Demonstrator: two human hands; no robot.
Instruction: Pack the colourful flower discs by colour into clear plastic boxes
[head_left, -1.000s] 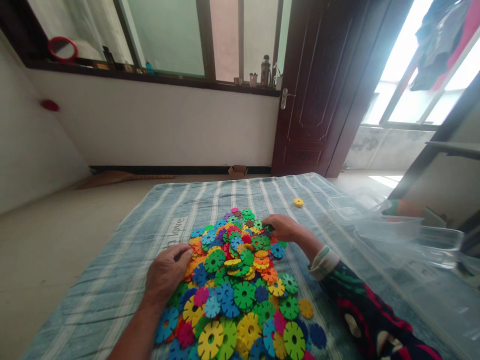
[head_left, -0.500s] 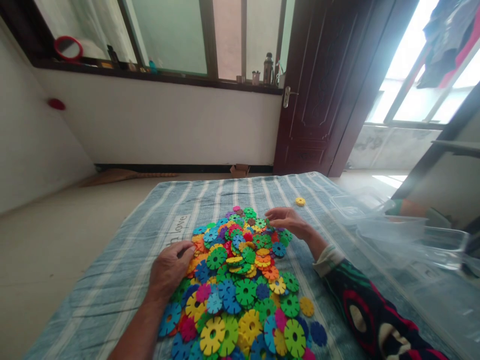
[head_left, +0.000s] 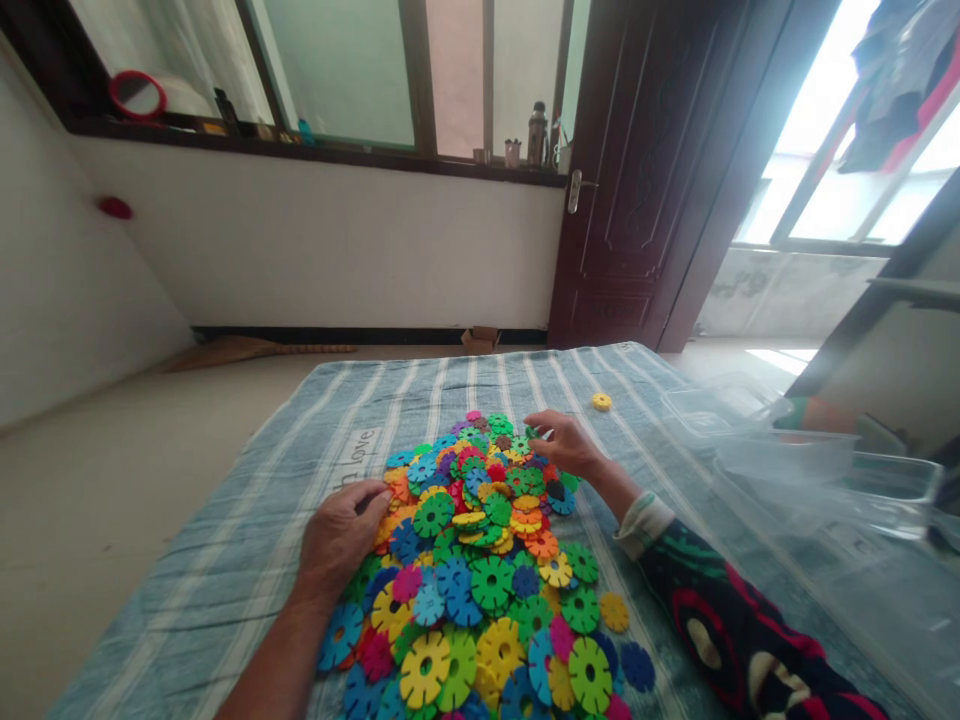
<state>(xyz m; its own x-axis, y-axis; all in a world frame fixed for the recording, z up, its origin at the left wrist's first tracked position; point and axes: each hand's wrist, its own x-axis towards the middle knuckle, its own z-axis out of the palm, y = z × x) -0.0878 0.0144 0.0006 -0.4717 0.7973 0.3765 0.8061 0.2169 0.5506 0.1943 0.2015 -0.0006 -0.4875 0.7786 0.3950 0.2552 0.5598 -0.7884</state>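
A large heap of colourful notched plastic discs, like snowflake building pieces, lies on the striped cloth. My left hand rests at the heap's left edge beside some orange discs. Its fingers are curled together, and whatever may be between their tips is hidden. At the far right side of the heap, my right hand is slightly raised with thumb and fingers pinched on a green disc. Apart from the heap, one small yellow disc lies beyond my right hand.
The blue-and-white striped cloth covers the surface under the heap. Clear plastic containers stand at the right. Farther off are a dark red door, a windowsill with bottles and a round red mirror, and a small cardboard box on the floor.
My right hand has shifted slightly left and its fingers have drawn up, with a green disc now showing at their tips. My left hand stays in place.
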